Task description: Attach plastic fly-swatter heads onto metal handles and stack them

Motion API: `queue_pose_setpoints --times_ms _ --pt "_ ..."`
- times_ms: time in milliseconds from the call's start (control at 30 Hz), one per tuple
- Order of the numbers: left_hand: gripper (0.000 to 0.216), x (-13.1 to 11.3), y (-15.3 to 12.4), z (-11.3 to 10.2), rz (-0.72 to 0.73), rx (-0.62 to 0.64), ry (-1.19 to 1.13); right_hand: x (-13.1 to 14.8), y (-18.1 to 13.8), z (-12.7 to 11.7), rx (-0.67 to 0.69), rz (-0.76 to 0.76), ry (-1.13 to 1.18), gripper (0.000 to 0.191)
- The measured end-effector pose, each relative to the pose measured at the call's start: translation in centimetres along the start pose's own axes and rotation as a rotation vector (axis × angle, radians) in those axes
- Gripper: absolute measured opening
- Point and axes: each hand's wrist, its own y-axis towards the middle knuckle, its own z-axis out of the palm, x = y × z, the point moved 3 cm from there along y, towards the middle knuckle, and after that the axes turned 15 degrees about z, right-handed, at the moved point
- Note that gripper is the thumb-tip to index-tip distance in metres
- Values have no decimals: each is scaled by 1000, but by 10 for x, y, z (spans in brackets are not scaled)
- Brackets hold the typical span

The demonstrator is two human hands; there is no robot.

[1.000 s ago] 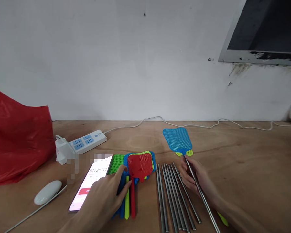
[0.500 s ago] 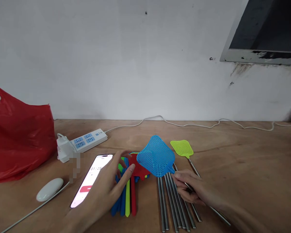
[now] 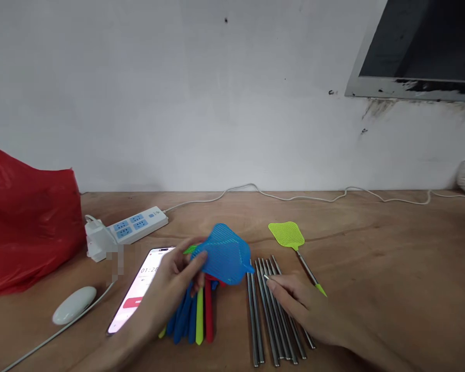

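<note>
Pinched by its left edge, a blue perforated fly swatter head (image 3: 227, 258) is in my left hand (image 3: 174, 284), its short neck pointing right. My right hand (image 3: 298, 302) grips a metal rod (image 3: 266, 277); only the tip shows, apart from the blue neck, and the hand hides the rest. Under the left hand lies a pile of blue, yellow-green and red handles (image 3: 199, 320), partly covered with more swatter heads. Several metal rods (image 3: 271, 315) lie side by side beneath and left of my right hand. A yellow-green fly swatter (image 3: 287, 235) with rod and handle lies beyond it.
A lit phone (image 3: 139, 289) lies left of the handles. Further left are a white power strip (image 3: 137, 226), a white oval device (image 3: 74, 305) with a cable, and a red plastic bag (image 3: 31, 222). A thin cord (image 3: 294, 199) runs along the wall.
My left hand has taken hold of the blue swatter head, which has shifted left. My right hand has let go of its neck and keeps the rod. The view has turned slightly right.
</note>
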Motion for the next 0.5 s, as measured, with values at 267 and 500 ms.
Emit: queue_pose_setpoints --times_ms 267,500 --pt "51 6 7 -5 -8 88 91 -14 18 -5 -42 166 495 49" --pt "48 19 4 9 -2 199 61 -19 18 6 142 242 581 47"
